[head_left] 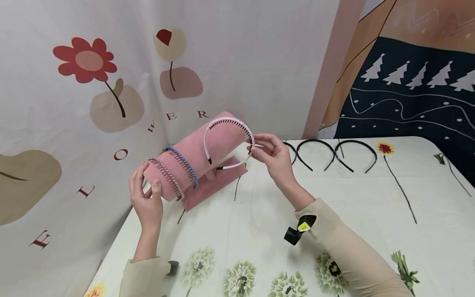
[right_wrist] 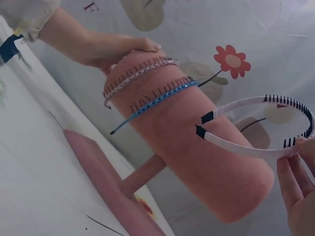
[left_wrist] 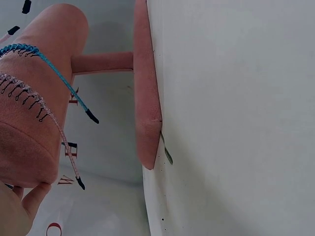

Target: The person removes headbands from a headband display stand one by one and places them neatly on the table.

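A pink, plush-covered headband stand (head_left: pixel 194 146) has a thick slanting roll on a post above a flat base (head_left: pixel 211 192). My left hand (head_left: pixel 146 202) grips the roll's near end, thumb on one side and fingers on the other. Close to that end, a pale pink braided headband (right_wrist: pixel 140 74) with metal teeth sits around the roll. Beside it sits a blue braided headband (head_left: pixel 184 161). At the roll's far end, my right hand (head_left: pixel 274 159) pinches one side of a whitish-pink headband (right_wrist: pixel 246 149) with black teeth. Its black-tipped ends point back toward the roll.
Several black headbands (head_left: pixel 316 140) lie in a row on the flower-printed tablecloth (head_left: pixel 274 210), right of the stand. A printed cloth wall (head_left: pixel 237 53) rises close behind and left of the stand. Each wrist wears a small black camera (head_left: pixel 293 236).
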Tool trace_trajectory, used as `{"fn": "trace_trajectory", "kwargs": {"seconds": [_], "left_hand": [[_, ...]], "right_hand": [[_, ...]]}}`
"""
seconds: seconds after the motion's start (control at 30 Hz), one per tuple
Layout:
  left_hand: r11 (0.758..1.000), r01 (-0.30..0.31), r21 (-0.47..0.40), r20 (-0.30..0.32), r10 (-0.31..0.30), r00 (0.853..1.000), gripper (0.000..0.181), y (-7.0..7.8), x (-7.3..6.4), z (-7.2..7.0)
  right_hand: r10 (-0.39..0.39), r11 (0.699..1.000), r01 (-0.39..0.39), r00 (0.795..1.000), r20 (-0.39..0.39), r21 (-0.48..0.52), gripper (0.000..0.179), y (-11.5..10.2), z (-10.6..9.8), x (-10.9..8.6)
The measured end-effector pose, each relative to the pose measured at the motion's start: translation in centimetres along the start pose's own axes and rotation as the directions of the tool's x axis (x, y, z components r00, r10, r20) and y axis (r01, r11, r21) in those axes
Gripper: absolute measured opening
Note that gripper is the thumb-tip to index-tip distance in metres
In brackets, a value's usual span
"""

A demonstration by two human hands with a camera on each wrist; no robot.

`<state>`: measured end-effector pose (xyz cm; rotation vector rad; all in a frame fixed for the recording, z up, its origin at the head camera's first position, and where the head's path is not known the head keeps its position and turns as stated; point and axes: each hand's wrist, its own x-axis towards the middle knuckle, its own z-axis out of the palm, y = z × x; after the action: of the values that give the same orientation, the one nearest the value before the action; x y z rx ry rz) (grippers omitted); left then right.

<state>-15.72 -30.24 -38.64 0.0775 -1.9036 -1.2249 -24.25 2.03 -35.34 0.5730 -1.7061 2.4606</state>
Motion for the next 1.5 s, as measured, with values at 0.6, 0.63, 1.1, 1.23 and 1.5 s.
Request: {"fn": "trace_trajectory", "kwargs": {"seconds": [0.6,0.63,1.1,1.23,1.5], "left_hand": [[1.0,0.004,0.014,-0.001,-0.004,1.0,0.049,-0.2,-0.1,-0.1],[1.0,0.005,0.016,-0.002,-0.005,1.0,0.049,-0.3,-0.1,-0.1],[0.999,0.001,0.032,-0.003,-0.001,1.0,0.049,0.1,0.1,-0.2],[1.0,0.003,0.028,0.001,-0.003,1.0,0.05,0.1,0.3,-0.1],[0.998,0.021,0.053,0.008,-0.021,1.0,0.05,1.4,0.0,-0.2]], "right_hand": [[0.034,0.998,-0.038,0.997,-0.068,-0.046,0.038,-1.6,-3.2,0.4],[0.038,0.998,-0.042,0.997,-0.069,-0.046,0.038,-1.7,-3.3,0.4],[0.033,0.996,-0.044,0.989,-0.143,-0.078,0.033,-2.1,-6.5,0.3],[0.043,0.995,-0.059,0.982,-0.182,-0.086,0.033,-2.8,-7.7,0.1],[0.073,0.992,-0.095,0.97,-0.23,-0.086,0.036,-4.0,-10.1,-0.2]]}}
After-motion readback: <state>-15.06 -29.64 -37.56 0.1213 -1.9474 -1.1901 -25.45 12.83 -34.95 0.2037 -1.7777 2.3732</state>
